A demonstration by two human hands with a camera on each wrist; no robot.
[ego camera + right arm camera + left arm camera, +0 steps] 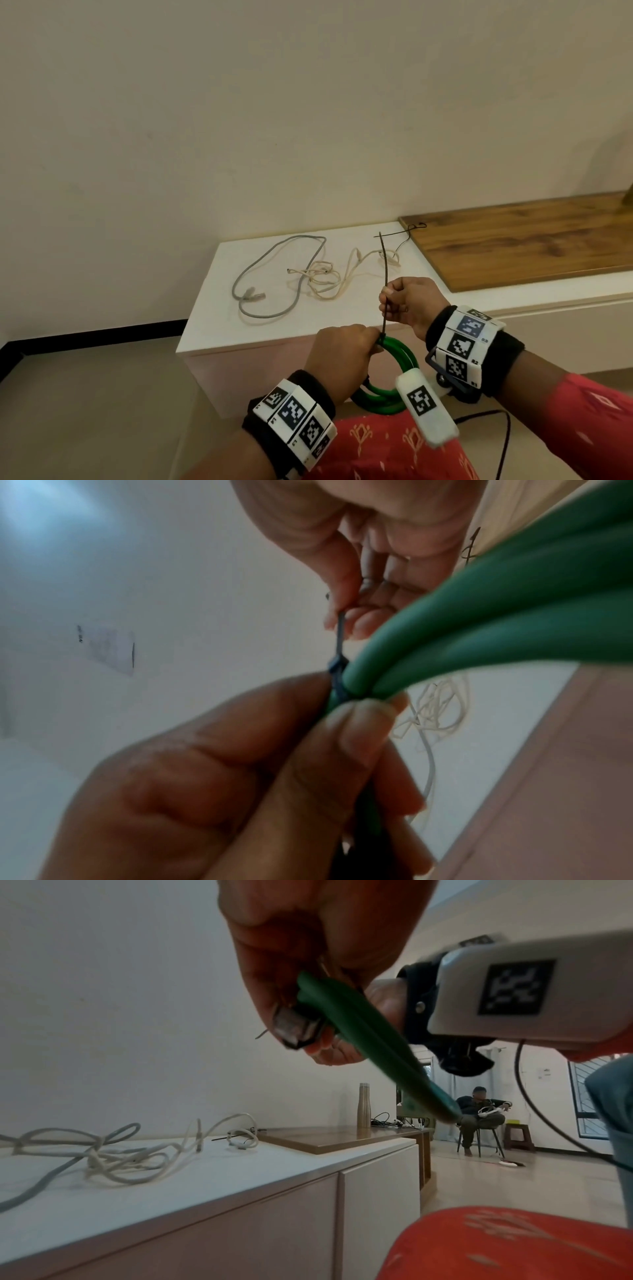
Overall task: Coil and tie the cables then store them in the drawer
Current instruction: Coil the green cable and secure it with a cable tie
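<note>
A coiled green cable (394, 373) hangs in front of the white cabinet (212, 329). My left hand (346, 353) grips the bundled strands (445, 642) where a black zip tie (385, 277) wraps them. My right hand (404, 301) pinches the tie's long tail just above its head (337, 669), the tail standing upright. A grey cable (270, 274) and a tangled cream cable (329, 277) lie loose on the cabinet top. More black ties (407, 233) lie near the back.
A wooden board (527, 240) lies on the cabinet to the right. Cabinet fronts (377, 1204) face me, all closed. A metal bottle (364, 1106) stands on the far board. A person (479, 1118) sits on a chair across the room.
</note>
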